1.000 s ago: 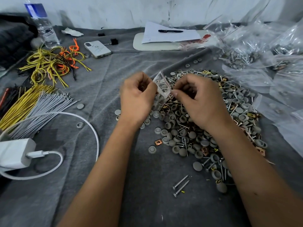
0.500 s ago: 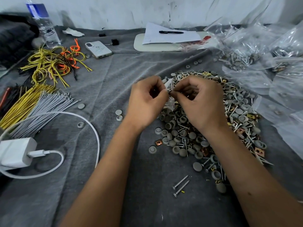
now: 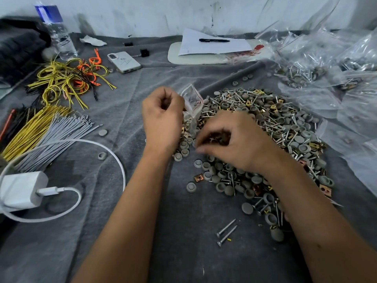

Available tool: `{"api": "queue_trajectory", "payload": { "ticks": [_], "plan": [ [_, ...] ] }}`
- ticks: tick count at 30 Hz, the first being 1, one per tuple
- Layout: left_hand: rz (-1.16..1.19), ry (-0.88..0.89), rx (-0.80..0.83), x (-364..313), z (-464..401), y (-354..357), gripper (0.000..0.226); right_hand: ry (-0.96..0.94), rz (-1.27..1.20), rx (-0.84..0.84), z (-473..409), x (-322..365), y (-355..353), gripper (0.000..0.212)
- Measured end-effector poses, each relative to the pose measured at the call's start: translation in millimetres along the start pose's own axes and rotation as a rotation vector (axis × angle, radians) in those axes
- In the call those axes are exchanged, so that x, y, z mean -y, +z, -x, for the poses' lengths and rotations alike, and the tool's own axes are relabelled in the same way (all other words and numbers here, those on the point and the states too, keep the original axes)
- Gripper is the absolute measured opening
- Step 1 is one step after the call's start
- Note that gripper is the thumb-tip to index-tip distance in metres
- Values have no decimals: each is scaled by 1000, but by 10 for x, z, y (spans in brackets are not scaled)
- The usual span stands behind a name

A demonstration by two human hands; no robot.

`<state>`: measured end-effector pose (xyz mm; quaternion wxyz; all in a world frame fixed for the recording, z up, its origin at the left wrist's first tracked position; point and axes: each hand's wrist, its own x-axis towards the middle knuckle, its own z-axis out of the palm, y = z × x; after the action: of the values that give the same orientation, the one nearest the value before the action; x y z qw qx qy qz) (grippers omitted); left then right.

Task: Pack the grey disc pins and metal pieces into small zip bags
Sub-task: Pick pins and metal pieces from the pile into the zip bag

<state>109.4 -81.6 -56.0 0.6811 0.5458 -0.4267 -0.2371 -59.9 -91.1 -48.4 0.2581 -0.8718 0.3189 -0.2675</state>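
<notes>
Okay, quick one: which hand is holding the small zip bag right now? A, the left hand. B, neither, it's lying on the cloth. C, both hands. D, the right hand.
A: the left hand grips the zip bag, while the right hand is down on the pile, apart from the bag.

Small makeshift packing workshop: grey cloth [image 3: 122, 221] is covering the worktop, hardware heap [image 3: 275, 123] centre-right, wire bundles [image 3: 67, 78] upper left.

Matt grey discs [image 3: 246, 207], shiny metal screws [image 3: 226, 227], glossy plastic bag [image 3: 192, 99]
</notes>
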Motion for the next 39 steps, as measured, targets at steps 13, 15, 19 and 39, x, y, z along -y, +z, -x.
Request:
{"api": "queue_trajectory", "payload": {
  "ticks": [13,15,19,39],
  "plan": [
    [-25,3,34,-3,16,-3,10,33,-12,328,9,0,48,11],
    [-47,19,43,23,10,-5,11,57,-259,233,16,13,-14,10],
    [-103,83,101,37,20,13,10,8,-530,-53,1,-4,-46,13],
    [-221,161,364,54,130,85,12,147,-81,-549,-34,-74,38,9]
  ]
}}
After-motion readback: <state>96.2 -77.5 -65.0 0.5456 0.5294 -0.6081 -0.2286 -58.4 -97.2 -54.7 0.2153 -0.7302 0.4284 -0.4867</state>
